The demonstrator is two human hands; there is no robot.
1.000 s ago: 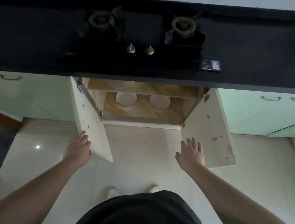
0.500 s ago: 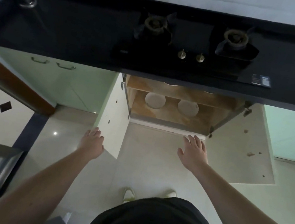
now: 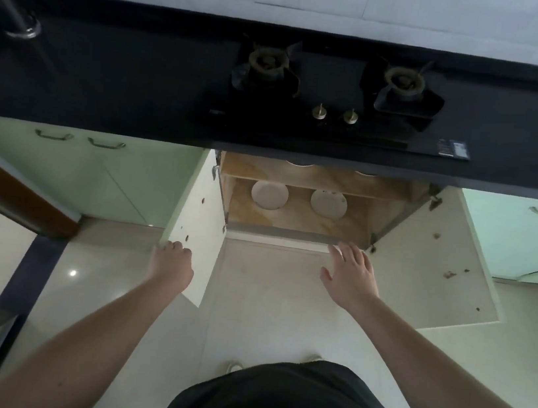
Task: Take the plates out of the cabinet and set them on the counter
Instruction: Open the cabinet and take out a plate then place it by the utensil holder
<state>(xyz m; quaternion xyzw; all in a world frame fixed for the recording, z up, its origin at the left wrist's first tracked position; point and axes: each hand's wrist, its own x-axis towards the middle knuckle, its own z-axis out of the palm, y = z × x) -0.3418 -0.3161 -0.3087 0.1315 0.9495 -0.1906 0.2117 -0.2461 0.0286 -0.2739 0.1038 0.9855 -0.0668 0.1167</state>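
Below the black counter (image 3: 121, 89) the cabinet (image 3: 299, 222) stands with both doors swung out. Two white plates lie on its lower shelf, one at the left (image 3: 269, 195) and one at the right (image 3: 328, 203). Rims of two more plates (image 3: 300, 164) peek out on the upper shelf, mostly hidden by the counter edge. My left hand (image 3: 172, 264) curls over the outer edge of the left door (image 3: 197, 225). My right hand (image 3: 350, 277) hovers with fingers spread just in front of the cabinet's bottom sill, holding nothing.
A two-burner gas hob (image 3: 334, 99) sits in the counter above the cabinet. A metal tap base (image 3: 20, 23) stands at the far left. The right door (image 3: 432, 261) juts out over the tiled floor. Green cupboard fronts (image 3: 92, 172) flank the opening.
My left hand has closed its fingers over the left door's edge. My right hand has moved forward toward the cabinet sill. The view has shifted slightly to the left.
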